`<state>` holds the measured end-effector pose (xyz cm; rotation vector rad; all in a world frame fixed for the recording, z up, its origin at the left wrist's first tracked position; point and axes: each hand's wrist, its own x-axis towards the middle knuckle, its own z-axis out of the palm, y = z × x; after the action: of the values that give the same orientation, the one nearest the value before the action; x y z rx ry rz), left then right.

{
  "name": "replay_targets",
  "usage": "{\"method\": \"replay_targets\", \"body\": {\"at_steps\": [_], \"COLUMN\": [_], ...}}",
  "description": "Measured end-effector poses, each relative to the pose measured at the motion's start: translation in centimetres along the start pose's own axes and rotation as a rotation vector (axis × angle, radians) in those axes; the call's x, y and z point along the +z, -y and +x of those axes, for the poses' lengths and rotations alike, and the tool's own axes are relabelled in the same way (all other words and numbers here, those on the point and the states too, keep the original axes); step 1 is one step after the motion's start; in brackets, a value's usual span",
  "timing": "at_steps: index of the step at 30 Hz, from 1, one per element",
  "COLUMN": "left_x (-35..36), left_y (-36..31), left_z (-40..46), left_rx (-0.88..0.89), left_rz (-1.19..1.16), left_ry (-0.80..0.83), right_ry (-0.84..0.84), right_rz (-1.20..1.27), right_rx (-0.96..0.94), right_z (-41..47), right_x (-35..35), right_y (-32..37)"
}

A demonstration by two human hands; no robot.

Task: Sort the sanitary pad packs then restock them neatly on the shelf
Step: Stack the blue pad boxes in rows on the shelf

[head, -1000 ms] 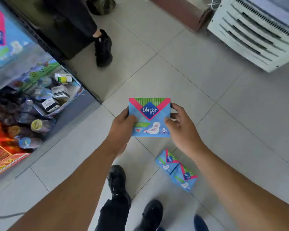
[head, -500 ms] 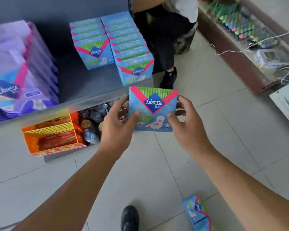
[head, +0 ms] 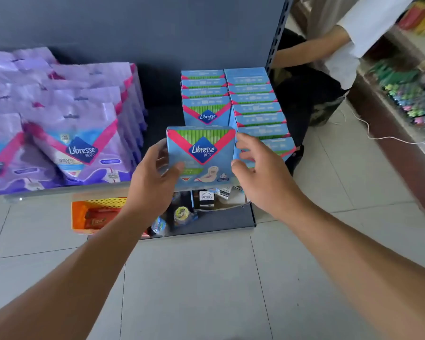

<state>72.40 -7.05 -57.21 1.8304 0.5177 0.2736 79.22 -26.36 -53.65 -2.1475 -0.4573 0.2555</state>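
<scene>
- Pale grey floor tiles (head: pixel 194 290) nearest, both bare forearms reaching forward over them.
- Left hand (head: pixel 152 182) gripping the left edge of one blue Libresse pack (head: pixel 200 157), thumb on its front face, fingers behind.
- Right hand (head: pixel 260 173) at the pack's right edge, fingers loosely spread; thumb tip touching the edge or just beside it, cannot tell which.
- Held pack upright, logo facing the camera, above the front lip of the shelf (head: pixel 157 128), directly in front of the left blue row.
- Below the lip: one orange basket (head: pixel 96 214), a few small jars and white boxes on the bottom tier, blurred.
- On the shelf, right: two rows of blue packs (head: pixel 253 104) standing on edge, side by side. Four counted in the left row, about eight in the right; front ones partly hidden by pack and hand.
- On the shelf, left: purple Libresse bags (head: pixel 81 133), leaning back in overlapping rows; at least eight, exact count unclear.
- Bare dark strip of shelf between purple and blue stock.
- Dark grey back panel behind, perforated upright post at the right end.
- Beyond the post: second person (head: pixel 341 45), white sleeve, dark trousers.
- Far right: low counter with coloured small goods, white cord trailing to the floor.
</scene>
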Motion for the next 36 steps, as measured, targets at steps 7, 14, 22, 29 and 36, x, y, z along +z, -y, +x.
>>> {"method": "replay_targets", "body": {"at_steps": [7, 14, 22, 29, 36], "left_x": [1.7, 3.3, 4.6, 5.1, 5.5], "left_y": [2.5, 4.2, 4.7, 4.7, 4.8], "left_z": [5.3, 10.1, 12.3, 12.9, 12.8], "left_rx": [-0.007, -0.013, 0.057, 0.04, 0.051], "left_rz": [0.075, 0.122, 0.196, 0.262, 0.388], "left_ry": [-0.071, -0.049, -0.085, -0.119, -0.114], "right_ry": [0.002, -0.077, -0.047, 0.051, 0.179], "right_rz": [-0.309, -0.458, -0.533, -0.606, -0.744], "right_rx": [-0.165, -0.107, -0.112, -0.163, -0.201], "right_z": [6.7, 11.6, 14.6, 15.0, 14.6], "right_x": [0.1, 0.3, -0.3, -0.2, 0.1], "right_y": [0.3, -1.4, -1.9, -2.0, -1.7]}}
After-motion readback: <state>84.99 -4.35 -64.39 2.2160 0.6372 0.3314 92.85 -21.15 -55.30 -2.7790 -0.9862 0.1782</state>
